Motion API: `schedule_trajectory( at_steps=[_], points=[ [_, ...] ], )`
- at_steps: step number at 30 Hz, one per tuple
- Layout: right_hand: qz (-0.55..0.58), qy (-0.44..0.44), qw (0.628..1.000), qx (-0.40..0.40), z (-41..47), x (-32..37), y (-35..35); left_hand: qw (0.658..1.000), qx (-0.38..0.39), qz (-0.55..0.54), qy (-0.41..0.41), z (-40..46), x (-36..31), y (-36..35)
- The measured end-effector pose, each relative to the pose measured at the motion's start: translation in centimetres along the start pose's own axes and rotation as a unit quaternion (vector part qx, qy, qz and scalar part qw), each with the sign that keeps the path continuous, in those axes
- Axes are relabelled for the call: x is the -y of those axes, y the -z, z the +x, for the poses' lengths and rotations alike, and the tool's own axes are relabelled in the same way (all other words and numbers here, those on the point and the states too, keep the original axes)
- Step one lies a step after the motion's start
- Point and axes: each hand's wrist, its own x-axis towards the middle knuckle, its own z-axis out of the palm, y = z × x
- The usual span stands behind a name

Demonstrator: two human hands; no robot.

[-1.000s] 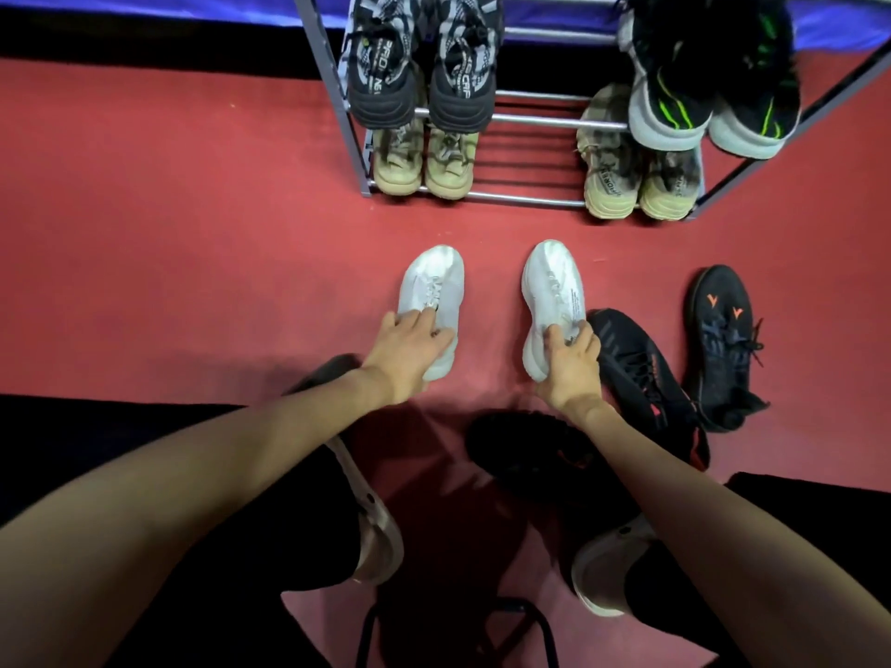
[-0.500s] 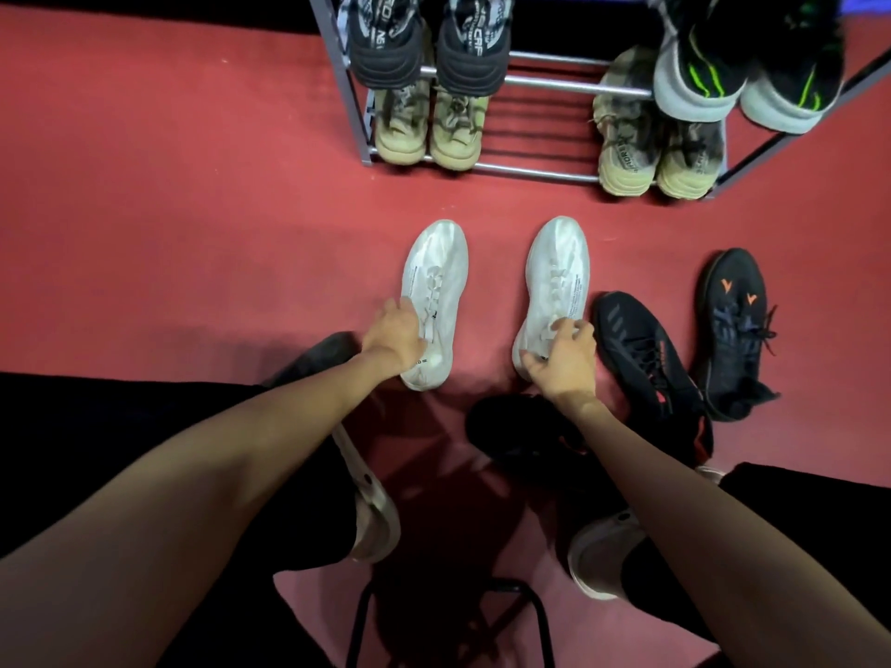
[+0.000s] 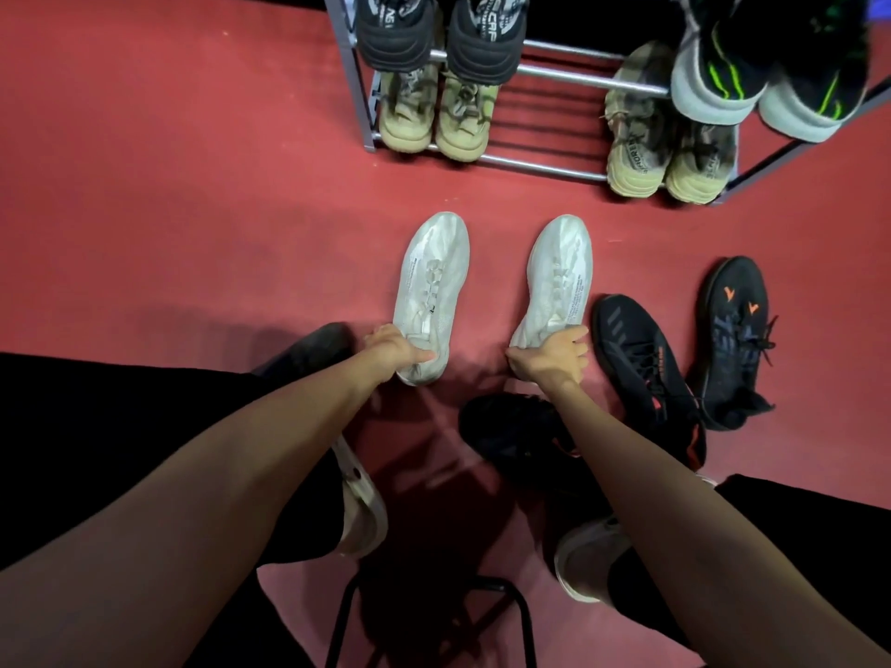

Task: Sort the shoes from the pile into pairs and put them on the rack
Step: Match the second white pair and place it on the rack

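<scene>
Red carpet-like flooring is spreading across the whole scene, flat and matte, with dark shadows pooling under the person's arms. Beyond both hands, a grey metal tube shoe rack is standing on that floor, its rails carrying four pairs: black-and-white knit sneakers above beige chunky sneakers on its left side, and black sneakers with neon green stripes above tan mottled sneakers on its right.

Between the rack and the hands, two white low-top mesh sneakers are lying on the floor, toes pointing toward the rack, a strip of floor showing between them. Their uppers are looking pale and slightly translucent, with fine printed text along the sides. The left hand is clamping around the heel collar of the left white sneaker, thumb pressing across its opening. The right hand is closing on the heel of the right white sneaker, fingers wrapping over the back edge.

Just beside the right hand, on its outer side, a black sneaker with a red heel tab is lying, and farther out a black sneaker with orange chevrons is resting well apart from the hand.
</scene>
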Motion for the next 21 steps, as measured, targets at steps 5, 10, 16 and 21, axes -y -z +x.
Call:
schedule_trajectory(
  at_steps=[5, 10, 16, 21],
  points=[
    [0.021, -0.002, 0.999, 0.037, -0.2, 0.3, 2.5, 0.984, 0.031, -0.175, 0.019, -1.0, -0.2, 0.1],
    [0.070, 0.012, 0.996, 0.053, -1.5, -0.2, 6.1, 0.964, 0.087, -0.248, -0.035, -4.7, -1.7, 1.7],
    [0.102, 0.065, 0.993, -0.016, -4.7, -0.6, 10.9, 0.965, 0.052, -0.225, -0.125, -10.1, -5.2, 6.9],
    [0.145, 0.121, 0.977, -0.103, -9.5, -1.0, 15.7, 0.964, 0.040, -0.160, -0.210, -15.1, -5.5, 10.4]
  ],
)
